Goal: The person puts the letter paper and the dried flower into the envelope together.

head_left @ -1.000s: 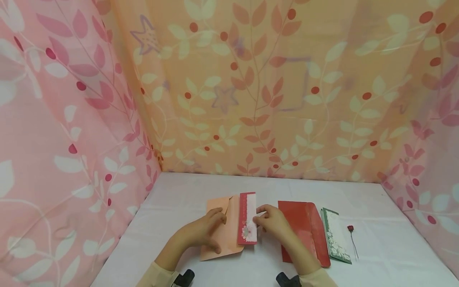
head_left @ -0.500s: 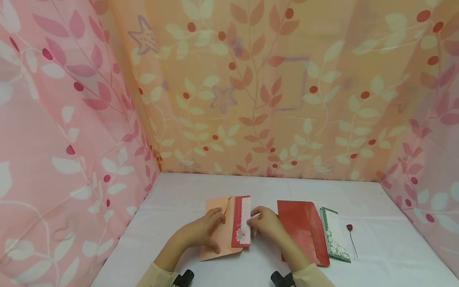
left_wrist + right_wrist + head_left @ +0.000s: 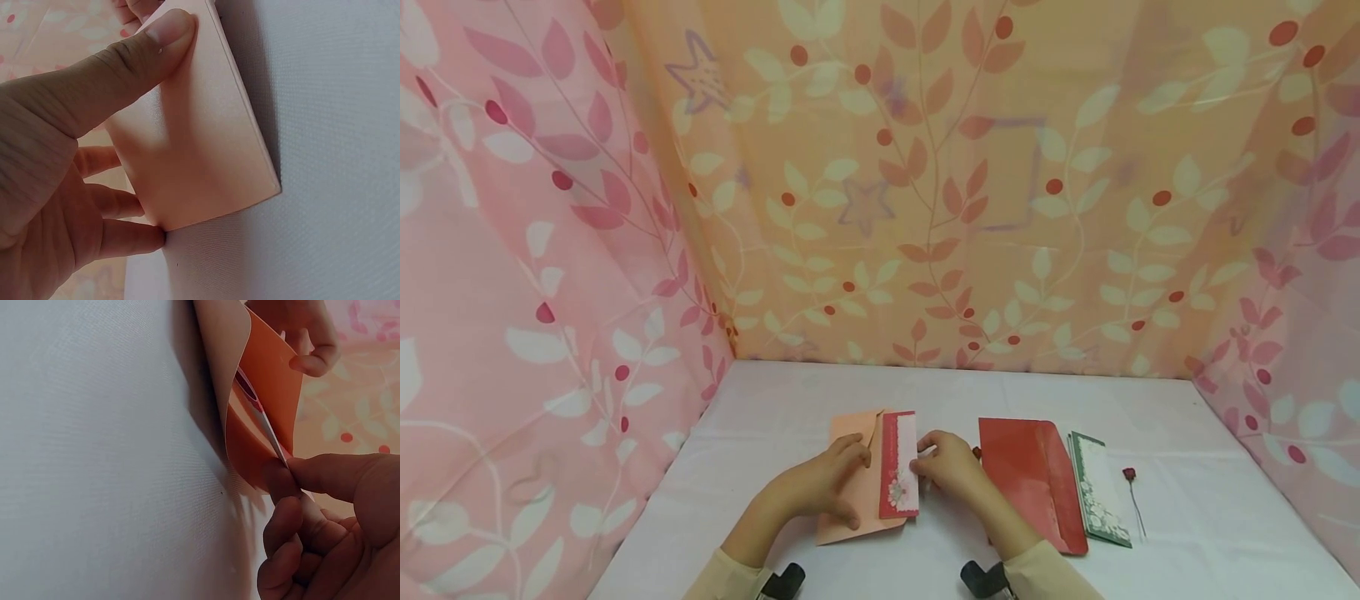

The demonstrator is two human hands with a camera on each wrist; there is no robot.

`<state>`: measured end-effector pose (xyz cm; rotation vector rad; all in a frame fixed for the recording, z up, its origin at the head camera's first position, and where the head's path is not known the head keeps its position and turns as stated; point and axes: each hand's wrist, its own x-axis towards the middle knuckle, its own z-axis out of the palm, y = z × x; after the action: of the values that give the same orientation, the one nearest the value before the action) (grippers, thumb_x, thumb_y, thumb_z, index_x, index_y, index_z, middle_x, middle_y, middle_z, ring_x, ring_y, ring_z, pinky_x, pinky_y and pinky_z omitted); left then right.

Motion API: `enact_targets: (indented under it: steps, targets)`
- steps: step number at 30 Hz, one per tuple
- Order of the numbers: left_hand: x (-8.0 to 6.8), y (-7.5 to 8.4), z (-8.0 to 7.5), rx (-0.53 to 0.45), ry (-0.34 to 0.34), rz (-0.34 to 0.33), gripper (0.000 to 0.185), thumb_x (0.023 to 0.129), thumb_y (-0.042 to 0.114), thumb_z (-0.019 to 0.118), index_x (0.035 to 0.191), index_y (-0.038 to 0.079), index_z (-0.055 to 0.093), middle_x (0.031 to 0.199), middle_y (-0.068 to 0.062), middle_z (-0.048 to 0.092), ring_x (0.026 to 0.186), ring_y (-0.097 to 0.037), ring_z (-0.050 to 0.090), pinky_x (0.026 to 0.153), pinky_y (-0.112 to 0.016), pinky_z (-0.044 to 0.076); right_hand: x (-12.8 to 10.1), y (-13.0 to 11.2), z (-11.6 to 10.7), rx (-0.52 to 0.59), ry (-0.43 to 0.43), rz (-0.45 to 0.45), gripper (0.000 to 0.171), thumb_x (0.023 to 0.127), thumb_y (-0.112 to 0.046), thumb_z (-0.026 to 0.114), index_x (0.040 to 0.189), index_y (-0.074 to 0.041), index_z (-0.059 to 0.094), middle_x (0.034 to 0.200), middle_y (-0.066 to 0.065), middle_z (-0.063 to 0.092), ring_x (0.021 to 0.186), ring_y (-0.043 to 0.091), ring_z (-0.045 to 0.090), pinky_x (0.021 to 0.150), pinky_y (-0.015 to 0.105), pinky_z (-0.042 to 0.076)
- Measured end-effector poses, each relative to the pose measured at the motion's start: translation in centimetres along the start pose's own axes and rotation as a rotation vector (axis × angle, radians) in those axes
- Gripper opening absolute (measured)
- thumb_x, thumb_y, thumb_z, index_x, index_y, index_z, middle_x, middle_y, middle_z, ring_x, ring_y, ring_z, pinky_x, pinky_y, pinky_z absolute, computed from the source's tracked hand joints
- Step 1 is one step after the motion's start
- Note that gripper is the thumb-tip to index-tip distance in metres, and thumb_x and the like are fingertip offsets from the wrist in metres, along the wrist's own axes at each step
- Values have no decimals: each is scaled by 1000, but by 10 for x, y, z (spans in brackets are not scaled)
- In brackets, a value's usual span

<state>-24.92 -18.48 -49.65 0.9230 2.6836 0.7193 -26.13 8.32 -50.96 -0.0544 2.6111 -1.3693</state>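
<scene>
A peach envelope (image 3: 842, 529) lies at the middle front of the table, its open side facing right. My left hand (image 3: 827, 479) grips it, with the thumb (image 3: 119, 69) across one face and the other fingers along its edge in the left wrist view. A pink-red and white greeting card (image 3: 898, 467) with a flower design sits partly inside the envelope's mouth. My right hand (image 3: 953, 468) pinches the card's right edge between thumb and index finger. In the right wrist view the card (image 3: 265, 428) stands between the parted envelope walls; its inserted end is hidden.
Right of my hands lies a red envelope (image 3: 1030, 483), partly under my right forearm. Beyond it are a green-edged floral card (image 3: 1101, 492) and a small dried red rose (image 3: 1131, 483). A white cloth covers the table; patterned curtains enclose it.
My right hand has moved left with the card, which now sits further over and into the peach envelope. The left hand stays in place on the envelope.
</scene>
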Motion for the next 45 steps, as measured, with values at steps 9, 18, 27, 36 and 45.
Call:
enact_targets:
  steps: [9,18,27,36,45]
  targets:
    - [2,-1,0,4,-8,-8,78,65,47,94,122,30,44,162,-15,29,140,-37,48,106,-50,48,2,-4,2,-45,-8,-17,31,85,-23,81,108,-7,66,72,3,64,57,16,58,54,30,49]
    - [3,-2,0,-13,-12,-20,78,63,45,96,121,31,45,162,-15,29,141,-37,46,107,-51,47,5,-2,9,-49,-2,-9,34,84,-24,83,109,-9,65,76,5,61,60,18,58,55,31,50]
    - [3,-2,1,-24,-7,-25,78,63,46,96,121,32,46,162,-15,30,142,-37,45,108,-53,47,8,-3,12,-64,2,-17,34,83,-23,83,108,-8,65,75,4,61,62,18,58,55,30,49]
    - [1,1,0,-33,-18,-17,81,64,45,96,127,27,49,163,-15,28,141,-37,46,108,-53,46,7,-7,13,-45,-33,-32,39,84,-22,82,114,-5,63,75,4,61,61,17,56,55,29,49]
    - [1,0,0,1,-11,-6,83,65,46,95,130,24,48,162,-15,30,142,-36,45,109,-52,46,11,-4,5,64,-182,-88,67,86,-20,81,144,-9,50,80,4,68,62,18,61,57,32,51]
